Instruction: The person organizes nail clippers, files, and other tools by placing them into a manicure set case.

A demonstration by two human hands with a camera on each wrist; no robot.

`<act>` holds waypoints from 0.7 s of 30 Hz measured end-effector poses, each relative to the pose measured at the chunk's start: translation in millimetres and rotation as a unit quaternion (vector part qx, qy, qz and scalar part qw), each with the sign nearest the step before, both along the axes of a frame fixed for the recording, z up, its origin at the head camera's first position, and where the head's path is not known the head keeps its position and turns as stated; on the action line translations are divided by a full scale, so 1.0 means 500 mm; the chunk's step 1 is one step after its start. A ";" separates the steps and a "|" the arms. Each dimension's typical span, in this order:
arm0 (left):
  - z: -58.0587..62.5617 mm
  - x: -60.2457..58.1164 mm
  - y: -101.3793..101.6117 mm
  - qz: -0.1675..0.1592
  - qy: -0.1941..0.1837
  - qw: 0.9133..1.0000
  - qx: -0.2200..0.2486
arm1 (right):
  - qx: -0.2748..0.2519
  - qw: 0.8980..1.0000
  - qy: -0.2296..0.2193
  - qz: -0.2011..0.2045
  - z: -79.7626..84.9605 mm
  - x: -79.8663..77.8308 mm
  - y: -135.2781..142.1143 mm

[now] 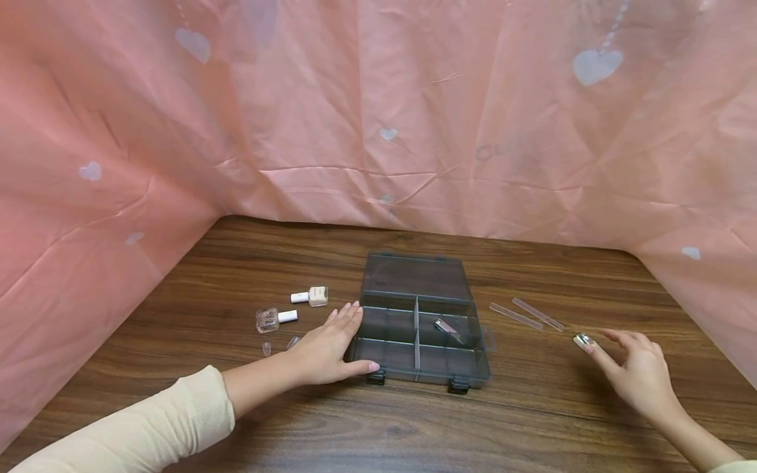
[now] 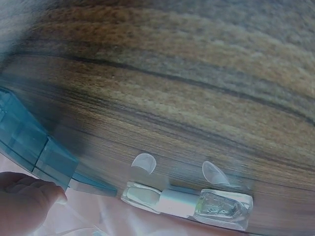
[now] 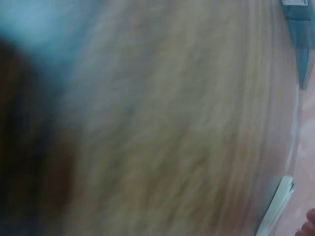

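Head view on my monitor: a pink curtain [image 1: 437,79] printed with white hearts walls in the wooden table [image 1: 284,433]. I read my clock face from the dark box [image 1: 386,355], with 12 at the far side. The box sits on the table, its lid [image 1: 416,274] laid back toward 12, dividers splitting its tray into four compartments.

Coming in from 8 o'clock, the left hand [image 1: 325,347] rests on the box's 9 o'clock side, fingers extended, grasping nothing. Well out past 3 o'clock I see the right hand [image 1: 641,374], thumb and forefinger apart.

Near 9 o'clock lie a clear bottle [image 1: 267,320] and, a little toward 10, a cream bottle [image 1: 318,296], both white-capped and on their sides. Two thin strips [image 1: 516,316] lie near 3, roughly parallel.

One clipper [image 1: 449,328] is in the box's 2 o'clock compartment. Another clipper [image 1: 583,339] is at the right thumb's tip; I cannot tell whether it is gripped, and the right wrist feed is blurred. Two clear nail tips [image 2: 144,163] lie beside the bottles.
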State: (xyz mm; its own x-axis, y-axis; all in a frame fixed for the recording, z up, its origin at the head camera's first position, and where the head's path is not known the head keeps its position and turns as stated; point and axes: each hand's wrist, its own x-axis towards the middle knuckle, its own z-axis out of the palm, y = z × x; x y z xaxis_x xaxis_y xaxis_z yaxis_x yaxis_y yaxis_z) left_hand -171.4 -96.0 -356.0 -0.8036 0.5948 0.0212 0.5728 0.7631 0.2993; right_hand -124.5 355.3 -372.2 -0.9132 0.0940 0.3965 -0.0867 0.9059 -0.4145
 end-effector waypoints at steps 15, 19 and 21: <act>0.002 0.001 0.001 0.006 -0.007 1.000 0.000 | 0.010 0.995 -0.065 -0.072 -0.035 0.022 0.068; 0.003 0.002 0.001 0.007 -0.011 1.000 0.001 | 0.017 0.996 -0.061 -0.065 -0.034 0.022 0.071; 0.004 0.002 0.002 0.007 -0.012 1.000 0.001 | 0.022 0.996 -0.063 -0.061 -0.033 0.023 0.071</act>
State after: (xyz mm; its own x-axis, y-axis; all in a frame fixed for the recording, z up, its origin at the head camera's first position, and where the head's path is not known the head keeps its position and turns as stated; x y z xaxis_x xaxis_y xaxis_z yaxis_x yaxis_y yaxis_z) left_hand -170.2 -95.0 -354.2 -0.8120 0.5836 0.0030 0.5547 0.7702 0.3149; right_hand -112.9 390.6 -388.9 -0.9385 0.1931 0.2862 0.0758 0.9240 -0.3748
